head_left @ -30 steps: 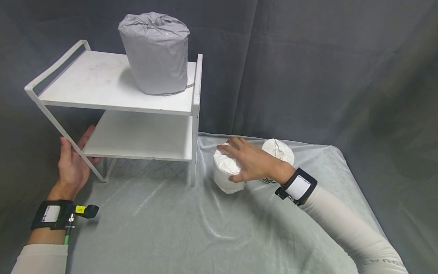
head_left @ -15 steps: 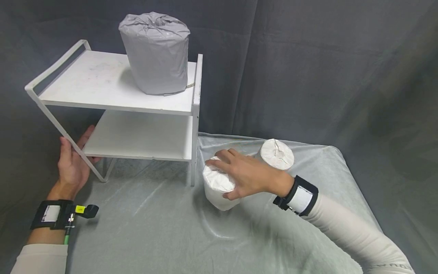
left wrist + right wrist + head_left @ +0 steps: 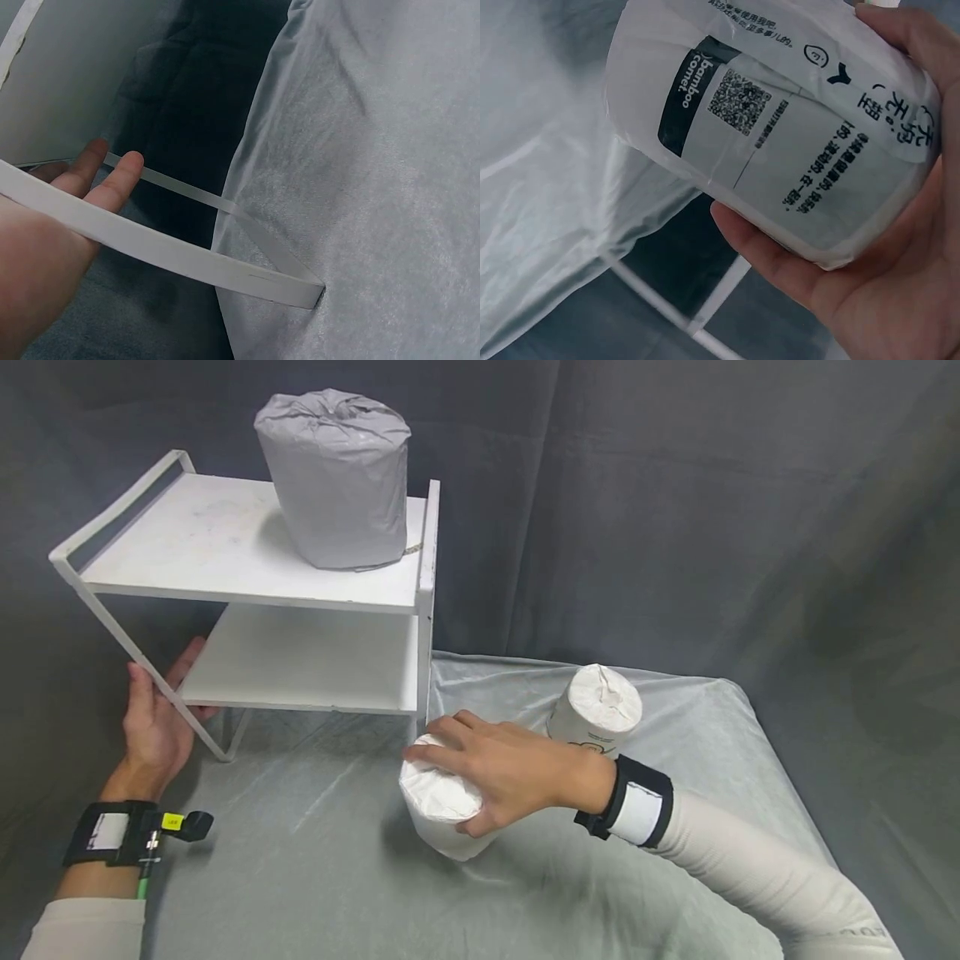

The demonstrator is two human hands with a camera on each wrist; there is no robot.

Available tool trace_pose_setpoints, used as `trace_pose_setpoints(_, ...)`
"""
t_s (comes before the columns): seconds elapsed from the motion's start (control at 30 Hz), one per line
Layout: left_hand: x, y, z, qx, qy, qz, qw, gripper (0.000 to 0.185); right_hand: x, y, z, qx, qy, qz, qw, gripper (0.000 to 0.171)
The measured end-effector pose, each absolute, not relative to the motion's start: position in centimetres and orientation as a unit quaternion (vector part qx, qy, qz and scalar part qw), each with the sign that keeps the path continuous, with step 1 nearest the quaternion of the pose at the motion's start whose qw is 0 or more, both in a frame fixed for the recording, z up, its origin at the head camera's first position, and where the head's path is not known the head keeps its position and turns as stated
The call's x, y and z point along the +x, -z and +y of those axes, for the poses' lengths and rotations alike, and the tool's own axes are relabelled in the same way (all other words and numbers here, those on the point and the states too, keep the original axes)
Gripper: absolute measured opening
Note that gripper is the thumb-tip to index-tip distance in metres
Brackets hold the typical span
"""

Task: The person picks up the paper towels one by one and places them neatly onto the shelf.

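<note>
My right hand [image 3: 517, 768] grips a white paper-wrapped toilet roll [image 3: 438, 797] from above, fingers over its crinkled top and thumb on the near side. In the right wrist view the roll [image 3: 780, 142] shows dark print and a QR code, held between thumb and fingers. My left hand [image 3: 157, 731] is at the left slanted leg of a white two-tier rack [image 3: 187, 543]. Its fingers [image 3: 120, 180] extend past the leg bar [image 3: 165, 251] by the lower shelf [image 3: 300, 660], and the bar crosses in front of the palm.
A large grey plastic-wrapped bundle [image 3: 337, 493] stands on the rack's top shelf. Another white wrapped roll [image 3: 603, 702] stands at the back right of the grey cloth-covered table [image 3: 300, 860]. A dark grey curtain [image 3: 675, 527] hangs behind.
My right hand has brought the toilet roll left and nearer, in front of the rack's right leg, leaving the other roll in fuller view. The left hand stays at the rack.
</note>
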State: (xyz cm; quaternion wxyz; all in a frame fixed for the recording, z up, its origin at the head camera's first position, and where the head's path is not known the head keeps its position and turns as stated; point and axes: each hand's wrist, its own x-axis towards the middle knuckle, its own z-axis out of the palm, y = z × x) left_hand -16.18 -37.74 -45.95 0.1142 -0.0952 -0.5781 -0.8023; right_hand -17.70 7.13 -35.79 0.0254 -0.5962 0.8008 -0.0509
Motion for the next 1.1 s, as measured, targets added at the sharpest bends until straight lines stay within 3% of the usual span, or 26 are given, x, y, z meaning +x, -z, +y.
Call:
trace_pose_setpoints(0.63, -16.2, 45.9, -37.7, -0.091, 0.791, -0.593, 0.116, 0.085, -16.3, 31.3, -0.1, -0.667, 0.055, 0.743, -0.014, 0.094)
trace_pose_setpoints(1.1, -16.3, 46.1, -37.6, -0.075, 0.8, -0.583, 0.119, 0.081, -18.4, 28.9, -4.1, -0.61, 0.05, 0.791, -0.01, 0.095)
